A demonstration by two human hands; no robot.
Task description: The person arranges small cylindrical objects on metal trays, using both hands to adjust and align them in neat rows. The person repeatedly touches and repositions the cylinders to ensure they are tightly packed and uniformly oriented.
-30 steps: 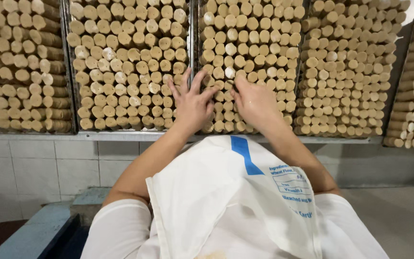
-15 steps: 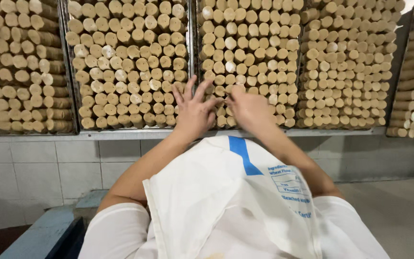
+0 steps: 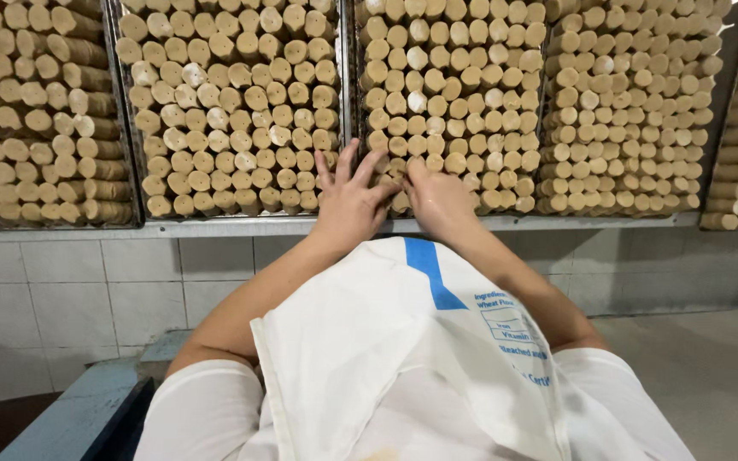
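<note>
While my left hand (image 3: 348, 205) lies flat and open on the stacked tan rolls (image 3: 450, 128) on the shelf (image 3: 215, 227), holding none, my right hand (image 3: 437, 198) curls on one low roll, grip hidden, maybe to steady them.

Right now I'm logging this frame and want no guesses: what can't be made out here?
- Head view: whether the right hand grips a tan roll; its fingertips are buried among the stacked rolls.
- The left hand: its palm side is turned away.
- The white sack hides the person's lap.
- The outer racks are cut off by the frame edges.
</note>
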